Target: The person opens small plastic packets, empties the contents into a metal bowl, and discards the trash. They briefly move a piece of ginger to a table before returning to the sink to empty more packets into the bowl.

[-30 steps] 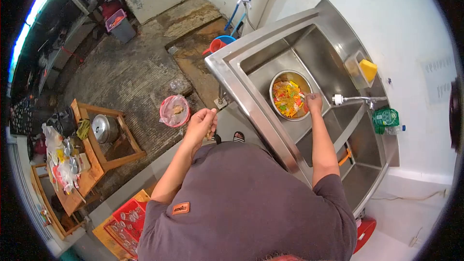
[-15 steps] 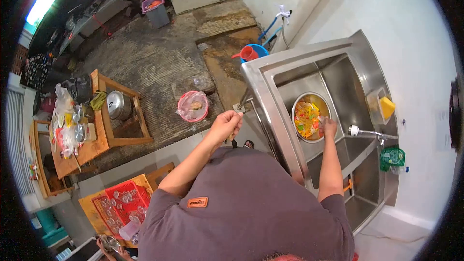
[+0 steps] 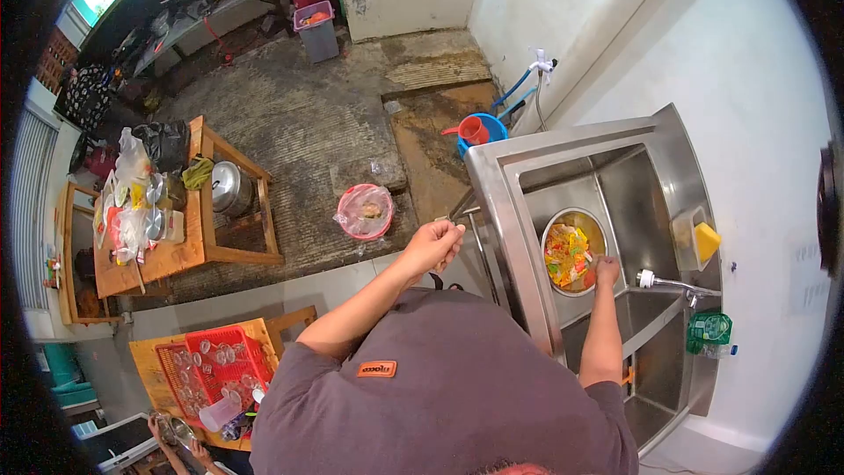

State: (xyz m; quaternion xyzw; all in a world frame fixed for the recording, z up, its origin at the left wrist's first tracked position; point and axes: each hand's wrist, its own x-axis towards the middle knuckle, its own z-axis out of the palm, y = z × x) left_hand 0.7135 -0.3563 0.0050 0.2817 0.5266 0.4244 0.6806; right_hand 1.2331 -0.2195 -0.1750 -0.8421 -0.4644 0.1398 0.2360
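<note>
A round metal bowl (image 3: 603, 237) stands in the sink basin, holding cut pieces of yellow, orange, red and green in liquid. My right hand (image 3: 606, 271) is closed at the bowl's near right rim, its fingertips partly hidden. Away from the sink, in front of my body, my left hand (image 3: 433, 248) hangs in the air with its fingers pinched together. Whatever those fingers hold, if anything, is too small to name. Beyond it on the floor sits a pink basin (image 3: 389, 227) lined with clear plastic.
The steel sink (image 3: 519, 178) has a tap (image 3: 649, 279), a plastic tub with a yellow sponge (image 3: 706, 239) and a green bottle (image 3: 709, 331). Left are a cluttered wooden table (image 3: 167, 261) and a red crate (image 3: 230, 356) of glasses. Another person's hands (image 3: 163, 433) hold metal dishes.
My view has shifted, so the surroundings appear displaced. The pieces in the bowl lie differently, and my right hand remains at its rim. My left hand stays raised and closed.
</note>
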